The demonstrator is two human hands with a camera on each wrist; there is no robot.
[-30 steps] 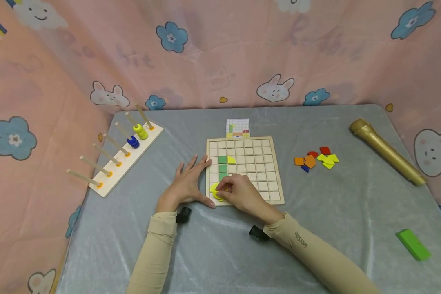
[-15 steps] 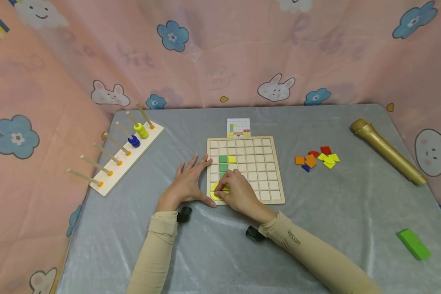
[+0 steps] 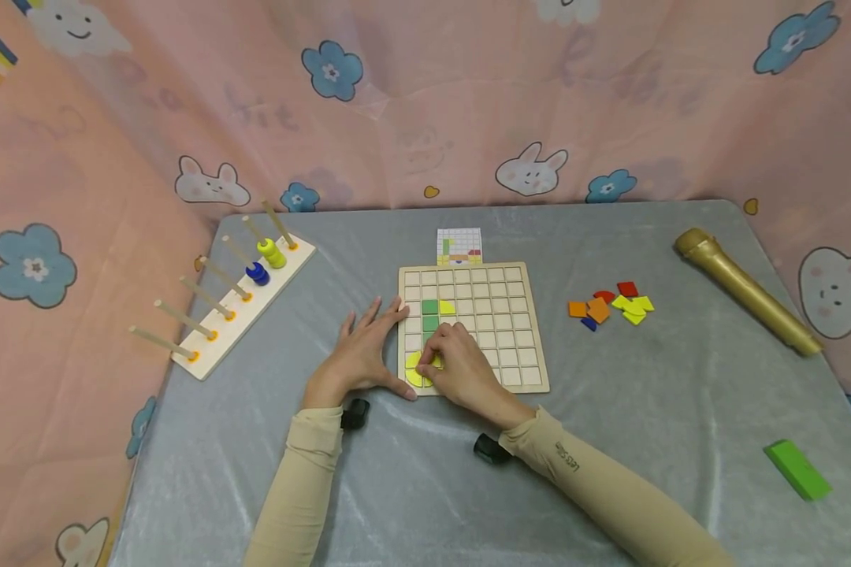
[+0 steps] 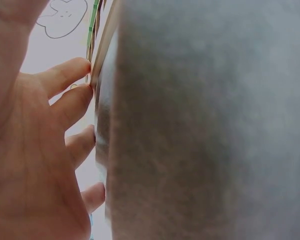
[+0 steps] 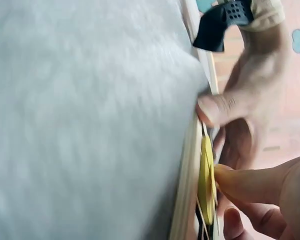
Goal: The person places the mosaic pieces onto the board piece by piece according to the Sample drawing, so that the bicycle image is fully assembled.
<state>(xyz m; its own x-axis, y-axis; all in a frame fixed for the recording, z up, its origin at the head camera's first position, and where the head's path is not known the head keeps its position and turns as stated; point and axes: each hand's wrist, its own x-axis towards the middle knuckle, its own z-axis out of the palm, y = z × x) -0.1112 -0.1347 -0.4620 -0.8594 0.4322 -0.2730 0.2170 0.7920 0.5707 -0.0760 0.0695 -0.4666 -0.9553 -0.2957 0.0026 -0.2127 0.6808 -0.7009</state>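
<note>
Partly, the right fingers [image 3: 436, 346] hide the yellow pieces [image 3: 413, 378].

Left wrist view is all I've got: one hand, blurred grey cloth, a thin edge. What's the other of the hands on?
Observer: The right wrist view shows the right hand touching a yellow piece on the gridded board.

Operator: Copy. Any loose pieces off the board? I see none.

Observer: Yes. In the head view, loose pieces in red, orange, yellow and blue lie clustered to the right of the board.
</note>
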